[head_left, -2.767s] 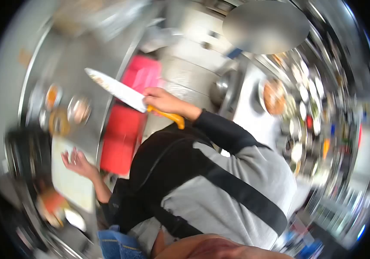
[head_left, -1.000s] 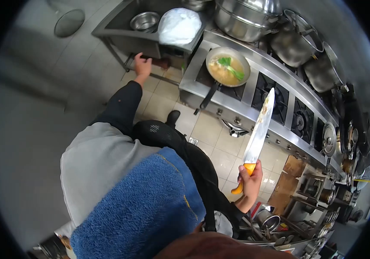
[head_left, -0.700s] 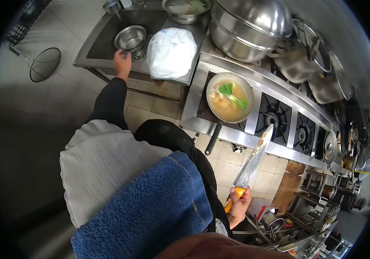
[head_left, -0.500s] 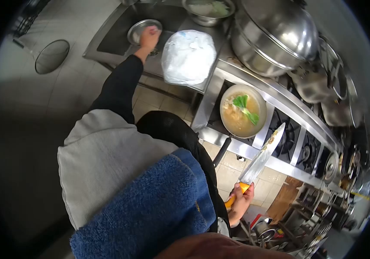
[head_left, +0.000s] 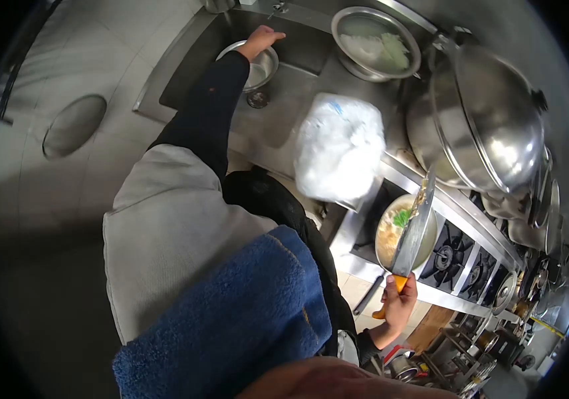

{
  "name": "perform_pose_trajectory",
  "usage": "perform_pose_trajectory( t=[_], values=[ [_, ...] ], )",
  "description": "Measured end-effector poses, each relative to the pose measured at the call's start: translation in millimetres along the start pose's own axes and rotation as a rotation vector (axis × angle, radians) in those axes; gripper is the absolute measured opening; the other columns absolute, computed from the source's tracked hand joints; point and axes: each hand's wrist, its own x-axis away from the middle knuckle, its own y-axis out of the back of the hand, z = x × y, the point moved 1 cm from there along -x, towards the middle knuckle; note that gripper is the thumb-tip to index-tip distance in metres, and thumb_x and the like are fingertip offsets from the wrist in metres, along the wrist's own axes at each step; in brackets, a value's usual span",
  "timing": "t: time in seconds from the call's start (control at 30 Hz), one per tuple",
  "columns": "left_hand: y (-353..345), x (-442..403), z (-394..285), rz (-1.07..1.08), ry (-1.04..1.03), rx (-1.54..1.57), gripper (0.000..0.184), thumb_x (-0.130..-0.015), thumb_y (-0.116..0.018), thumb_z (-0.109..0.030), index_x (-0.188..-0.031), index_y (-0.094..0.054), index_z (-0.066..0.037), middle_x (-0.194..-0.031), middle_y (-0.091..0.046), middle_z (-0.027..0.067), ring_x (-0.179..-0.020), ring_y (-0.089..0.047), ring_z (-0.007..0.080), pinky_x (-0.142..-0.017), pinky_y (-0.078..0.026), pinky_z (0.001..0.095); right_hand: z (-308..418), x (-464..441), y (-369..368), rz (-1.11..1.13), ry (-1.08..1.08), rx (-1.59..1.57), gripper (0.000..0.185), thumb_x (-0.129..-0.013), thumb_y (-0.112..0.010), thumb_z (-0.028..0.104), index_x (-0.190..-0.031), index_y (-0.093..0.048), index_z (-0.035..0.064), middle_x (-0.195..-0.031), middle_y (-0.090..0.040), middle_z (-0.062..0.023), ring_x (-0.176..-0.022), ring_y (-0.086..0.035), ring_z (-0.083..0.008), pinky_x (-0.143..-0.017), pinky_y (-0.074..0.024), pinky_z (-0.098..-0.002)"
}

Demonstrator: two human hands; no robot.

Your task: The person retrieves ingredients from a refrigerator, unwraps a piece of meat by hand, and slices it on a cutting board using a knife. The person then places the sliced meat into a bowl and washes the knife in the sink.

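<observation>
My left hand [head_left: 262,41] is over the far rim of a round metal bowl [head_left: 268,65] in the sink, its fingers drawn together. What they hold, if anything, is hidden. My right hand [head_left: 399,304] grips the yellow handle of a large kitchen knife [head_left: 412,241], blade pointing up and away. Bits of food cling to the blade edge. Beneath the blade, partly covered by it, a frying pan [head_left: 429,247] on the stove contains pale broth and a green leaf [head_left: 401,217].
A filled white plastic bag [head_left: 340,147] lies at the counter's near edge. Behind it stands a colander-like bowl of pale greens [head_left: 391,53]. A big lidded steel pot [head_left: 497,120] is beside the stove [head_left: 447,256]. Utensils crowd the lower right. A faucet [head_left: 279,8] is above the sink [head_left: 165,73].
The view has shifted, so the counter and stove appear further right. My left hand has moved from the bowl's right side to its far rim. The knife now overlaps the pan.
</observation>
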Motion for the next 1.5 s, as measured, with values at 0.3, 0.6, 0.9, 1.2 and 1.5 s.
perform_pose_trajectory(
  t=[0.3, 0.6, 0.9, 1.2, 1.5],
  values=[
    [1.8, -118.7, 10.4, 0.225, 0.009, 0.158, 0.060, -0.079, -0.073, -0.042, -0.122, -0.061, -0.002, -0.126, -0.062, 0.0170, -0.124, -0.053, 0.0309, -0.106, -0.039, 0.0409, 201.0, -104.3, -191.4, 0.142, 0.260, 0.842, 0.031, -0.095, -0.061, 0.019, -0.120, -0.058, 0.0009, -0.070, -0.061, -0.0143, -0.059, -0.057, -0.0282, -0.057, -0.0448, -0.0388],
    [112.3, -183.1, 69.5, 0.027, 0.194, 0.415, 0.038, -0.095, -0.050, -0.036, -0.110, -0.063, -0.003, -0.102, -0.069, 0.0106, -0.111, -0.062, 0.0244, -0.094, -0.047, 0.0369, 258.4, -246.5, -324.7, 0.285, 0.371, 1.595, 0.028, -0.091, -0.063, 0.029, -0.117, -0.061, 0.0188, -0.102, -0.064, -0.0164, -0.091, -0.067, -0.0362, -0.076, -0.0556, -0.0458],
    [50.5, -127.7, -100.1, 0.522, 0.209, 0.993, 0.046, -0.096, -0.052, -0.045, -0.106, -0.065, -0.001, -0.097, -0.068, 0.0090, -0.090, -0.063, 0.0248, -0.077, -0.049, 0.0383, 241.9, -450.0, -465.5, 0.175, 1.033, 1.778, 0.015, -0.087, -0.059, 0.022, -0.085, -0.072, 0.0163, -0.084, -0.070, -0.0044, -0.079, -0.071, -0.0231, -0.063, -0.0541, -0.0382],
    [52.4, -200.9, -14.4, 0.265, 0.075, 0.393, 0.034, -0.096, -0.056, -0.033, -0.103, -0.069, -0.002, -0.101, -0.070, 0.0089, -0.087, -0.065, 0.0199, -0.080, -0.050, 0.0381, 262.9, -507.9, -539.1, 0.255, 0.988, 1.636, 0.019, -0.088, -0.058, 0.021, -0.092, -0.074, 0.0100, -0.095, -0.073, -0.0112, -0.088, -0.072, -0.0285, -0.069, -0.0563, -0.0415],
    [206.8, -418.7, 208.1, 0.072, -0.126, -0.891, 0.070, -0.078, -0.066, -0.042, -0.138, -0.047, -0.011, -0.134, -0.059, 0.0162, -0.126, -0.054, 0.0357, -0.104, -0.039, 0.0503, 285.2, -533.8, -533.5, 0.254, 0.889, 1.607, 0.015, -0.089, -0.060, 0.019, -0.099, -0.071, 0.0164, -0.105, -0.070, -0.0065, -0.100, -0.068, -0.0276, -0.078, -0.0541, -0.0427]
  ],
)
